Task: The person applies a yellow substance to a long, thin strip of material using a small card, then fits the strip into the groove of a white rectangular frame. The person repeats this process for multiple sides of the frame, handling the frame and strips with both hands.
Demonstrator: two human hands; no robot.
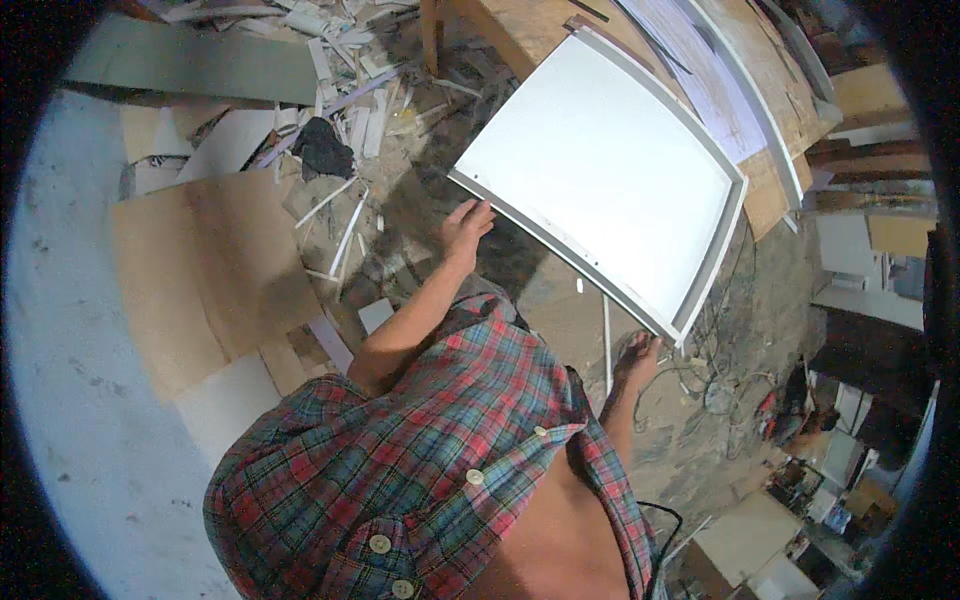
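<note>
A large white panel with a raised rim [610,170] is held out in front of me, its far end over the wooden workbench [500,30]. My left hand [466,234] grips the near rim close to its left corner, with the fingers curled at the edge. At the near right corner, my right hand [634,362] is closed on the rim from below, and part of its fingers is hidden under the panel. Small dark marks show along the inside of the near rim. Whether the far side rests on the bench I cannot tell.
Scrap strips and offcuts [345,110] litter the floor at the far left, beside a dark cloth-like lump [323,148]. A brown board [205,275] leans by the pale blue wall [70,350]. Long white strips [725,70] lie on the bench. Cables [735,390] trail on the right floor.
</note>
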